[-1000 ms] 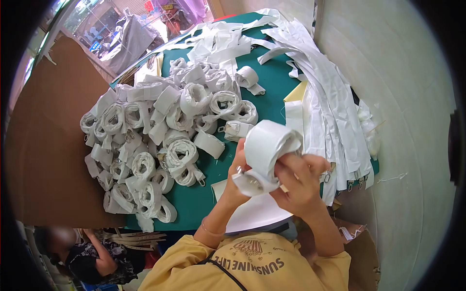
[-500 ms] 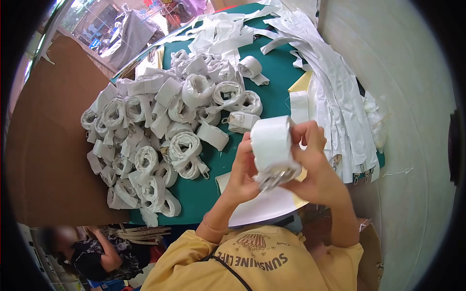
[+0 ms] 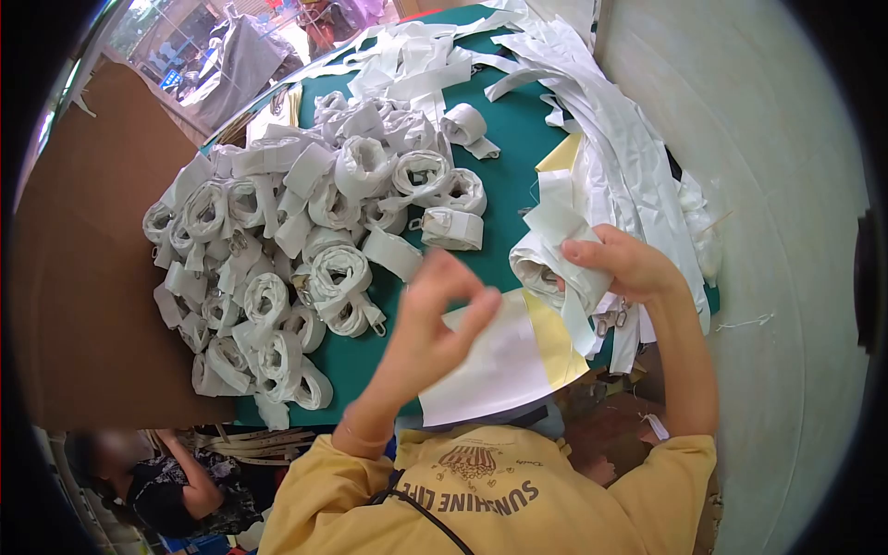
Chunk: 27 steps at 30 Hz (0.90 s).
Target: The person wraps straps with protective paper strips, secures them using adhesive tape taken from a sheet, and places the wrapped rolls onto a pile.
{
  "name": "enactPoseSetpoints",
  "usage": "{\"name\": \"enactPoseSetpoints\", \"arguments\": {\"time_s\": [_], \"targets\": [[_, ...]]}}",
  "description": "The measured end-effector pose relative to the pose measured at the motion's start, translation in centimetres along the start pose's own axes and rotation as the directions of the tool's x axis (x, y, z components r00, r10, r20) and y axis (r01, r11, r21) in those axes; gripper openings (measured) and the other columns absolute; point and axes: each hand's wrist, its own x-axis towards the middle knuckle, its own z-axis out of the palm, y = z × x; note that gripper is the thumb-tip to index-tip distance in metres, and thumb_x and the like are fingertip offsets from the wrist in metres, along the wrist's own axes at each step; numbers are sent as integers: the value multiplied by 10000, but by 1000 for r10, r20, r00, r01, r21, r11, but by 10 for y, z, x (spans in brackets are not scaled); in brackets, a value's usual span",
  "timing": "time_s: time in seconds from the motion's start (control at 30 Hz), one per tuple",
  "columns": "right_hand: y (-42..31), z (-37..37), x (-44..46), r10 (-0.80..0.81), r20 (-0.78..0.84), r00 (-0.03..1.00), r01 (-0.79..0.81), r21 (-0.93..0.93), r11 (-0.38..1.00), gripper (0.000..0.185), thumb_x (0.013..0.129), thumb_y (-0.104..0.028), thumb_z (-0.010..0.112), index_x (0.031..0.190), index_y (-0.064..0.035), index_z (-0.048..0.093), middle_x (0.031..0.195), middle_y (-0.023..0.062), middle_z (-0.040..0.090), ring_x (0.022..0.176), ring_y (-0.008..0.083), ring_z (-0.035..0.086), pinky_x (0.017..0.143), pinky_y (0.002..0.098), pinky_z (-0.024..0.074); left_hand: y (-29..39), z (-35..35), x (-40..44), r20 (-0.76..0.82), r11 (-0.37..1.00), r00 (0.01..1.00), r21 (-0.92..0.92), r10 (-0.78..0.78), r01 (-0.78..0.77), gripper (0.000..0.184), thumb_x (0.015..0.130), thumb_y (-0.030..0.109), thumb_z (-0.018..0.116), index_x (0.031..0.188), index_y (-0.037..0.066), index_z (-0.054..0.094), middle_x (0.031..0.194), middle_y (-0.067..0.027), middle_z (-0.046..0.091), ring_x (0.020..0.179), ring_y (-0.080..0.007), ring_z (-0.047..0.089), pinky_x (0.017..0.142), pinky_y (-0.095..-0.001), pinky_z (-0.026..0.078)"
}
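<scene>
Your right hand (image 3: 638, 265) grips a white strap roll (image 3: 553, 229), thumb on top, likely to stop it unwinding. Your left hand (image 3: 421, 338), loosely open, looks empty; coiled straps (image 3: 363, 166) lie beyond it on the green counter (image 3: 504, 190).

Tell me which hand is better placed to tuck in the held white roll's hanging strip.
Left, I'd judge: the left hand looks empty and is near the white roll, while the right hand grips it, steadying the hanging strip.

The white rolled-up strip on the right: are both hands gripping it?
No, only the right hand grips the white rolled-up strip, while the left hand is clearly apart from it.
</scene>
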Motion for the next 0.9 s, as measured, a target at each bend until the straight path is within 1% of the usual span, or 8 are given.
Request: {"name": "enactPoseSetpoints", "arguments": {"time_s": [0.07,0.13,0.2,0.3,0.53,0.63,0.7,0.9], "targets": [[-7,2,3,50,65,997,-46,-61,997,486,828,-347,659,1116,29,551,968,67,625,845,121,602,736,262,486,9,-6,30,-204,989,968,54,149,-141,224,834,182,624,990,25,586,882,-134,539,897,-248,543,834,-337,417],[-10,8,5,97,129,987,-79,-138,987,525,817,-388,668,1106,38,567,960,73,632,841,118,608,732,249,483,-4,-9,56,207,983,973,-131,-102,130,460,872,348,568,1182,12,512,1073,-165,553,1034,-265,530,919,-339,388],[-16,11,7,157,163,974,-108,-273,956,496,818,-386,668,1066,36,593,965,81,635,829,123,617,724,250,495,-17,-7,77,638,927,736,-90,-226,363,611,889,510,504,1220,-3,517,1182,-153,552,1067,-239,527,920,-325,393],[-19,10,3,170,124,978,-152,-143,978,474,831,-388,658,1033,38,607,964,92,638,824,135,616,724,259,500,-2,-6,82,778,887,603,-142,-176,440,652,877,551,510,1234,5,517,1169,-128,567,1049,-209,540,912,-318,402],[-12,14,-3,176,-131,976,-167,74,983,400,905,-355,559,1028,25,582,922,81,623,826,149,602,760,301,495,16,18,48,704,614,686,-461,-187,641,476,881,367,613,1175,0,537,1060,-46,596,973,-108,545,827,-258,438],[2,34,-24,-264,-424,866,274,-40,961,363,956,-356,423,1032,-24,548,935,55,543,828,129,510,777,275,433,17,25,43,659,394,716,-610,-229,687,418,881,294,622,1150,-16,541,1049,-59,604,942,-109,573,818,-265,467],[27,49,-43,-684,-523,509,572,-389,722,395,924,-412,469,964,-22,516,839,36,454,761,147,431,727,280,395,16,21,42,518,392,779,-674,-353,626,402,870,251,634,1131,-40,541,1031,-76,613,900,-120,598,800,-271,489],[43,89,-59,-847,-347,402,56,-914,401,445,693,-162,773,1013,-32,491,938,97,473,850,243,433,753,338,382,11,19,35,391,507,812,-639,-434,579,399,858,267,644,1088,-47,557,1006,-84,622,856,-110,598,763,-265,492]]}}
